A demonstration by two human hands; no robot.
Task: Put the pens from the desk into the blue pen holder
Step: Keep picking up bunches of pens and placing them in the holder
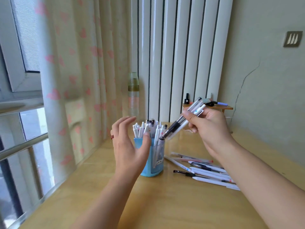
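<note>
The blue pen holder (157, 162) stands on the wooden desk (165, 204), packed with several white and black pens (146, 128). My left hand (128, 146) is open at the holder's left side, its thumb resting against the rim. My right hand (209, 124) is shut on a small bunch of pens (181, 121), tilted down to the left with their tips just above the holder's right rim. Several more loose pens (206, 171) lie on the desk to the right of the holder, partly hidden under my right forearm.
A clear bottle (134, 95) stands behind the holder by the curtain (74, 80). A white radiator (181, 55) lines the back wall. A small wooden shelf (208, 106) with a black bottle and markers sits behind my right hand. A window is at the left.
</note>
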